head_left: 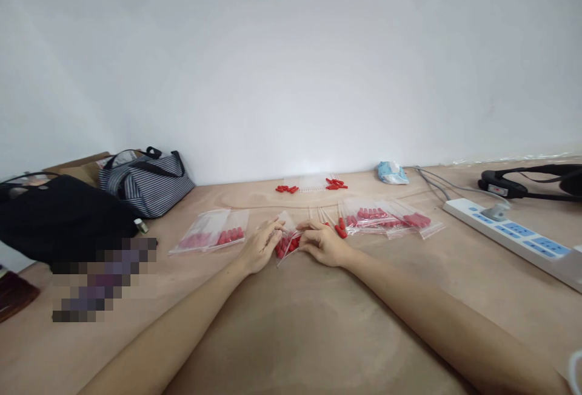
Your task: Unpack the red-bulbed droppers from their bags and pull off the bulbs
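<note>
Between my two hands is a small clear zip bag (pixel 286 250) with several red pieces inside. My left hand (pixel 259 248) grips the bag's left side, its fingers bent over the edge. On the other side my right hand (pixel 325 244) pinches the bag's right edge between thumb and fingers. Just behind the right hand lie loose pale sticks with thick red ends (pixel 341 226). Flat zip bags holding red-ended pieces rest to the left (pixel 231 236) and, overlapping, to the right (pixel 371 214). My fingers hide part of the bag.
More red pieces (pixel 287 189) and red-ended sticks (pixel 335 184) lie near the wall. A blue-white packet (pixel 391 173), a white power strip (pixel 513 234) and a black strapped device (pixel 500 184) are at right. At left stand a striped bag (pixel 157 185) and a black bag (pixel 59 219).
</note>
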A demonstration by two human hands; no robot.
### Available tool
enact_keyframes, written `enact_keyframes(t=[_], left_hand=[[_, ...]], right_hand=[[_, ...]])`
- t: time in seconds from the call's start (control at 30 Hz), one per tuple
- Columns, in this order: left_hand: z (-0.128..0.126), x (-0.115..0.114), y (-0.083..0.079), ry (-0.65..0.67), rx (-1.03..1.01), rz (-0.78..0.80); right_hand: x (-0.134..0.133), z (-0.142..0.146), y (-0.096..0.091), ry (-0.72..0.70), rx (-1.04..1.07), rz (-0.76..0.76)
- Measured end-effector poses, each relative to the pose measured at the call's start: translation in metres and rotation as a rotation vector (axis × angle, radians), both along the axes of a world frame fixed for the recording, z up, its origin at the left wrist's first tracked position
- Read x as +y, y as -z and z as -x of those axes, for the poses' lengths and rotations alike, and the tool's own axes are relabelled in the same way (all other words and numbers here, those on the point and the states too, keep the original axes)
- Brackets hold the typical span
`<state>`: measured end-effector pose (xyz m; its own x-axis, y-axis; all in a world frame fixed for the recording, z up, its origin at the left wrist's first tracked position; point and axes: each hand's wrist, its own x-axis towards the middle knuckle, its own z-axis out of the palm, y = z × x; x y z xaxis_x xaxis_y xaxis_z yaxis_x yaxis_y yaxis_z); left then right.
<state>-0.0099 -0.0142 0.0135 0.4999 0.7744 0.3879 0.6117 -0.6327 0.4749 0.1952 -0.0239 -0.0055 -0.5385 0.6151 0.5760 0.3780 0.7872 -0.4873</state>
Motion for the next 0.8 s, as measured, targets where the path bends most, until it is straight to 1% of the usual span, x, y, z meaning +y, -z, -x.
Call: enact_keyframes(t=[0.1,0.23,0.3,0.43,0.53,0.6,0.7,0.8], left_hand=[[0.01,0.004,0.0,0.056,0.136,-0.016],[0.016,-0.003,-0.003,0.163,0.224,-0.007],[0.016,-0.009,-0.006,0.191,0.23,-0.025],[0.014,-0.021,-0.012,0.244,0.21,-0.062],[0.012,-0.028,-0.013,0.223,0.18,-0.05],[0.012,-0.031,-0.013,0.199,0.164,-0.041],[0.012,-0.033,-0.011,0.167,0.143,-0.04],[0.011,-0.033,-0.011,0.155,0.138,-0.037]], right_hand=[[-0.005,-0.007,-0.001,-0.025,-0.001,0.03],[-0.014,-0.017,-0.003,-0.033,-0.019,0.051],[-0.017,-0.022,-0.002,0.012,-0.009,0.043],[-0.02,-0.026,0.004,0.174,0.007,-0.035],[-0.021,-0.025,0.006,0.274,-0.003,-0.048],[-0.022,-0.023,0.005,0.298,-0.034,-0.021],[-0.023,-0.02,0.002,0.242,-0.08,0.061],[-0.024,-0.019,0.002,0.136,-0.044,0.162]])
